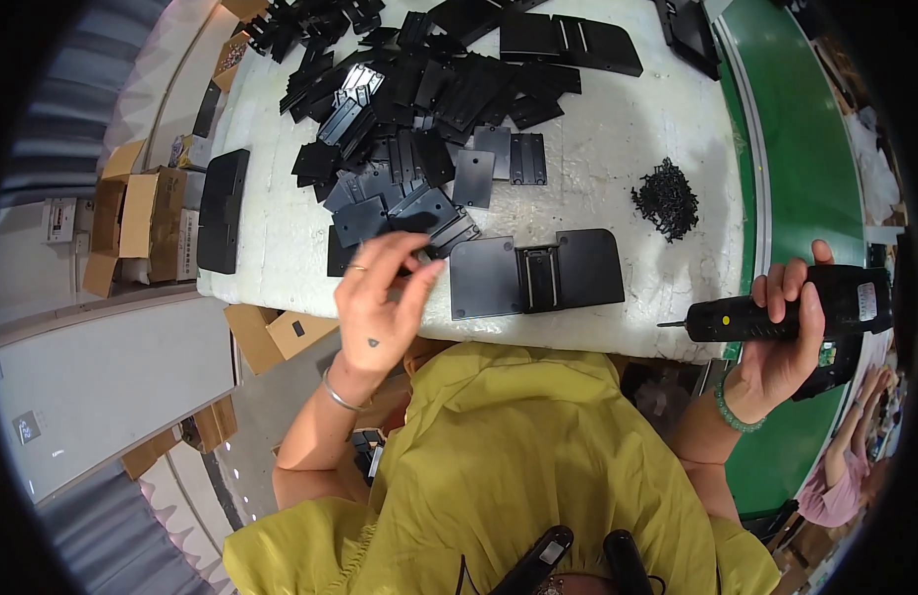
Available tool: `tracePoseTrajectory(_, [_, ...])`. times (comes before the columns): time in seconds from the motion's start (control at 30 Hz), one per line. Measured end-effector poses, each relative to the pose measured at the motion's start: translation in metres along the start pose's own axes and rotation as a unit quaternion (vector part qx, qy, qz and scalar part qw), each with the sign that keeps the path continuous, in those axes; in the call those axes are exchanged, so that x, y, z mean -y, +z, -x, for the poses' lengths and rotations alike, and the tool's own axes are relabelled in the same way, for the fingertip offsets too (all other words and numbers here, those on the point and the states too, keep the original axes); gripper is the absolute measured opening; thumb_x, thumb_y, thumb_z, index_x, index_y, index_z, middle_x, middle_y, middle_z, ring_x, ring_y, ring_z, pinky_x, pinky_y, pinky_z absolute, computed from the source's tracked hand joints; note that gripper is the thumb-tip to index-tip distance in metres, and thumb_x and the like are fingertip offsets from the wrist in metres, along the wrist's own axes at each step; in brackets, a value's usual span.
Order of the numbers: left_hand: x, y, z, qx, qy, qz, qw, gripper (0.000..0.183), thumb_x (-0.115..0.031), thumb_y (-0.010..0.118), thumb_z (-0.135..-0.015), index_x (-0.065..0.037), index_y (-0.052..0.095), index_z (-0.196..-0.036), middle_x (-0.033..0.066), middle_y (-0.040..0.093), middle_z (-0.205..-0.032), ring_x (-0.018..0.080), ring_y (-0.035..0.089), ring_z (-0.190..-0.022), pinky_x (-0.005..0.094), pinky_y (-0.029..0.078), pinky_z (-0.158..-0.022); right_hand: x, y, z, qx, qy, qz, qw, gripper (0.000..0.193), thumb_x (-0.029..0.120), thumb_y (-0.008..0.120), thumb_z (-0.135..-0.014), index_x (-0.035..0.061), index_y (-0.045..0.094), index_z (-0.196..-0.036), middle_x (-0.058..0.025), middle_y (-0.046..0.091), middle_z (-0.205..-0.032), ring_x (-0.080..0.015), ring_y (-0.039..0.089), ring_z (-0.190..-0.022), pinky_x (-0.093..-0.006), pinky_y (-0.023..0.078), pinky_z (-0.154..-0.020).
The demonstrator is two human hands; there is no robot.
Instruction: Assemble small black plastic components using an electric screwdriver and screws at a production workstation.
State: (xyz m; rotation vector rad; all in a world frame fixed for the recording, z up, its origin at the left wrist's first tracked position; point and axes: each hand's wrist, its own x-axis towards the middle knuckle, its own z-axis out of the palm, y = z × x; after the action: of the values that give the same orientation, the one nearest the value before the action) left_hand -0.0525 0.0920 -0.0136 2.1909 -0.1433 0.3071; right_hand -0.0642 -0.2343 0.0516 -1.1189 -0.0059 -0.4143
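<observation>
My left hand (pixel 373 302) is over the near edge of a heap of flat black plates (pixel 429 89). Its fingers are bent and spread from the thumb, and I see nothing held in them. Just right of it lies a wide black panel (pixel 590 270) with a slotted metal strip in its middle, flat at the table's near edge. My right hand (pixel 791 312) is wrapped round a black electric screwdriver (pixel 742 317), held off the table's right edge. Its bit points left toward the panel.
A pile of small black screws (pixel 665 198) lies on the white-covered table (pixel 588 149). More black panels sit at the far right (pixel 568 42) and left edge (pixel 221 210). Cardboard boxes (pixel 147 223) stand left of the table. Another person's arm (pixel 848 436) shows at far right.
</observation>
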Motion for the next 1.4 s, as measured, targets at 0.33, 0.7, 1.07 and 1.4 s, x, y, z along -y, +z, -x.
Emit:
tracePoseTrajectory(0.33, [0.048, -0.026, -0.034, 0.008, 0.077, -0.234, 0.969, 0.065, -0.036, 0.078, -0.061, -0.013, 0.057, -0.119, 0.0127, 0.045, -0.124, 0.0311, 0.040, -0.111, 0.0382, 0.039, -0.091, -0.002, 0.007, -0.003, 0.004, 0.008, 0.002, 1.000, 0.041, 0.008, 0.053, -0.084, -0.0027, 0.039, -0.122, -0.0042, 0.047, -0.076, -0.0089, 0.042, -0.061, -0.0241, 0.036, -0.061])
tracePoseTrajectory(0.7, [0.030, -0.023, -0.056, -0.007, 0.124, -0.223, 0.967, 0.038, -0.017, 0.074, -0.070, -0.007, 0.063, -0.105, 0.0094, 0.057, -0.111, 0.0268, 0.049, -0.100, 0.0338, 0.041, -0.088, 0.002, 0.002, 0.004, -0.010, -0.004, 0.022, 1.000, 0.041, 0.008, 0.053, -0.083, -0.0028, 0.041, -0.121, -0.0040, 0.047, -0.076, -0.0089, 0.042, -0.060, -0.0237, 0.035, -0.060])
tracePoseTrajectory(1.07, [0.021, -0.015, -0.077, 0.166, 0.166, -0.169, 0.957, 0.032, -0.006, 0.074, -0.064, -0.003, 0.062, -0.093, 0.0066, 0.051, -0.083, 0.0219, 0.052, -0.074, 0.0314, 0.044, -0.065, 0.004, 0.018, 0.000, -0.010, -0.004, 0.028, 1.000, 0.043, 0.009, 0.054, -0.083, -0.0034, 0.039, -0.121, -0.0050, 0.048, -0.077, -0.0082, 0.042, -0.058, -0.0237, 0.036, -0.059])
tracePoseTrajectory(1.4, [0.017, -0.019, -0.070, 0.188, 0.104, -0.110, 0.971, 0.040, -0.005, 0.075, -0.065, -0.006, 0.063, -0.103, 0.0076, 0.054, -0.091, 0.0197, 0.052, -0.071, 0.0286, 0.045, -0.061, 0.005, 0.013, 0.002, -0.033, 0.001, 0.050, 0.998, 0.043, 0.009, 0.055, -0.081, -0.0040, 0.040, -0.119, -0.0049, 0.048, -0.074, -0.0082, 0.042, -0.057, -0.0239, 0.037, -0.058])
